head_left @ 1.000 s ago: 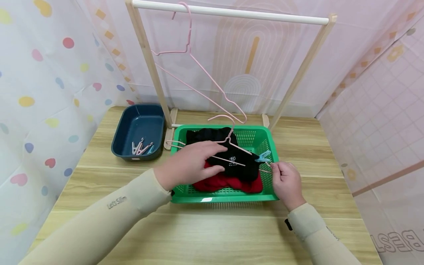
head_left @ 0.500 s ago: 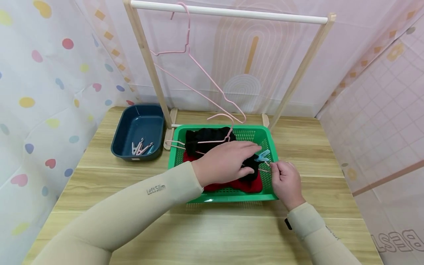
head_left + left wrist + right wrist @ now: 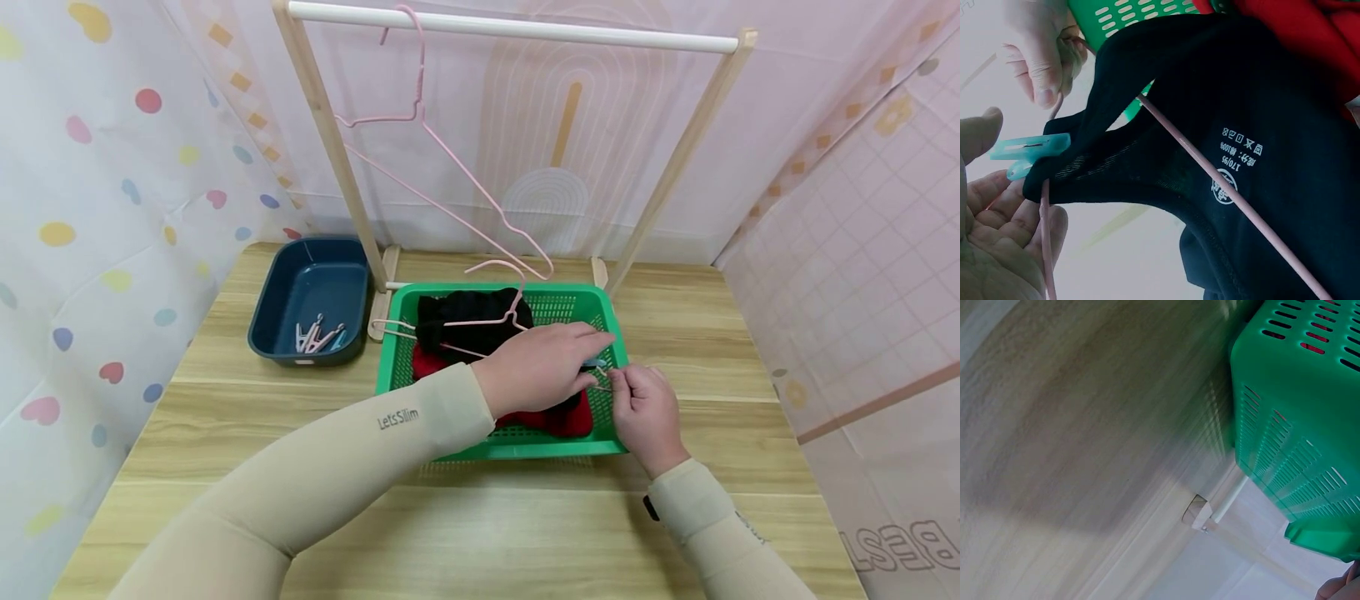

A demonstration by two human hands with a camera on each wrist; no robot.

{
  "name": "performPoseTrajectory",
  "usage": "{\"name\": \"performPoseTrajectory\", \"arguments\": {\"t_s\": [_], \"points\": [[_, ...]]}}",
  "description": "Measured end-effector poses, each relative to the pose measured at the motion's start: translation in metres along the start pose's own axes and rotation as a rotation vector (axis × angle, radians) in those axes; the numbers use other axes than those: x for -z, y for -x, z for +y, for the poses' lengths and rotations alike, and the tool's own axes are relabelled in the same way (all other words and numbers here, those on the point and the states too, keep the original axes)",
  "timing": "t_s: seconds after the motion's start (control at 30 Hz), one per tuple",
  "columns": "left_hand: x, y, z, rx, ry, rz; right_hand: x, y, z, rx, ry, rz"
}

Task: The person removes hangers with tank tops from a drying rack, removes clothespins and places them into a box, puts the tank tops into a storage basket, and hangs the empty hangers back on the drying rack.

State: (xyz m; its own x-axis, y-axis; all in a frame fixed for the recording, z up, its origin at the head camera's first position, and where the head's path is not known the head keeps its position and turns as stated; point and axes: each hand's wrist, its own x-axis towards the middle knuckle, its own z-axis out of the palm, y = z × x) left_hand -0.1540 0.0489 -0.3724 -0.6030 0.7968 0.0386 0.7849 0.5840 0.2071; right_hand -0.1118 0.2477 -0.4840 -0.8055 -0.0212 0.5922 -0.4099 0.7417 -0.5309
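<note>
A black sleeveless garment [image 3: 480, 333], with white label print seen in the left wrist view, lies over a pink wire hanger [image 3: 474, 322] in the green basket [image 3: 517, 451]. A light-blue clothespin [image 3: 1032, 147] clips its strap to the hanger's right end. My left hand [image 3: 540, 367] reaches across the garment to that clothespin. Its thumb and fingers are spread on either side, with fingers behind the hanger wire. With my right hand [image 3: 648, 412] I pinch the hanger's right tip at the basket's rim. In the right wrist view only a bit of that hand shows.
Red cloth [image 3: 573, 417] lies under the black garment. At the left stands a dark blue tub [image 3: 311, 287] with several clothespins [image 3: 318, 335]. Behind, a wooden rack with a white rail [image 3: 517, 28] bears another pink hanger [image 3: 468, 171].
My left hand has moved right across the garment, from the hanger's middle to the blue clothespin. The right hand has kept its place and its pinch on the hanger.
</note>
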Motion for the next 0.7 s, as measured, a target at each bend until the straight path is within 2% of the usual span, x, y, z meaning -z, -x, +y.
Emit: {"name": "performPoseTrajectory", "arguments": {"t_s": [0.23, 0.7], "points": [[-0.0039, -0.0044, 0.0003, 0.02, 0.037, 0.037, 0.0, 0.0006, -0.0006, -0.001, 0.02, -0.005], [-0.0037, -0.0057, 0.0017, 0.007, 0.078, 0.035, -0.0002, 0.0012, -0.0003, 0.002, 0.012, -0.004]]}}
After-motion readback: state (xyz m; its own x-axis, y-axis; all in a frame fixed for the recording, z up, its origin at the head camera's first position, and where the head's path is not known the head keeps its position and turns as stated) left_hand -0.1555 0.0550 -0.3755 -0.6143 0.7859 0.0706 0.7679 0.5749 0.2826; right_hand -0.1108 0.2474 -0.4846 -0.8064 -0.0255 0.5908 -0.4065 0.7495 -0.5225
